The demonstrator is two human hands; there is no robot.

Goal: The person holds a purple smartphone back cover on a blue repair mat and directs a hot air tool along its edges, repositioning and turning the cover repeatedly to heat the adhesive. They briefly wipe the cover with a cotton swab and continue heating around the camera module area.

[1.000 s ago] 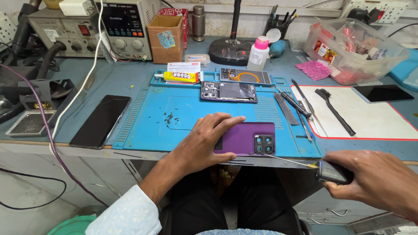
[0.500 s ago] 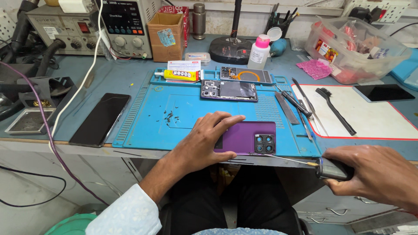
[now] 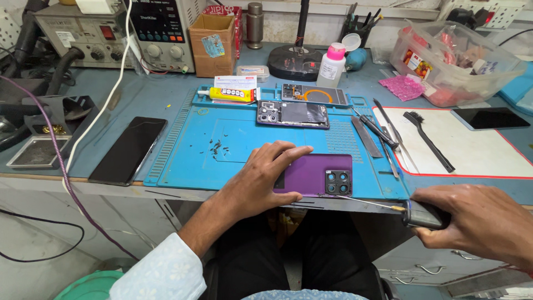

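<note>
Your left hand (image 3: 261,180) lies flat, fingers spread, on the left part of the purple phone back cover (image 3: 319,175), pressing it onto the blue work mat (image 3: 239,139); the cover sits at the mat's near edge, camera cutout facing up toward its right end. Your right hand (image 3: 477,222) is off the mat's near right corner, beyond the edge of the surface (image 3: 111,97), closed around the dark handle of a thin-tipped tool (image 3: 388,205). The tool's fine metal shaft runs leftward along the cover's near edge, its tip just under the camera cutout; whether it touches the cover, you cannot tell. Toward the far side of the mat from the cover lies an opened phone body (image 3: 292,114) with its insides showing, and just beyond that another opened phone part with an orange ring (image 3: 313,94). Left of those, at the mat's far edge, a yellow glue tube (image 3: 227,94) lies on its side. A scatter of tiny dark screws (image 3: 216,147) sits on the mat left of your left hand. Off the mat's left edge a black phone (image 3: 129,150) lies screen up. To the right of the mat, a black brush (image 3: 427,139) rests on a white pad (image 3: 472,150), with tweezers (image 3: 377,130) between the pad and the mat.
</note>
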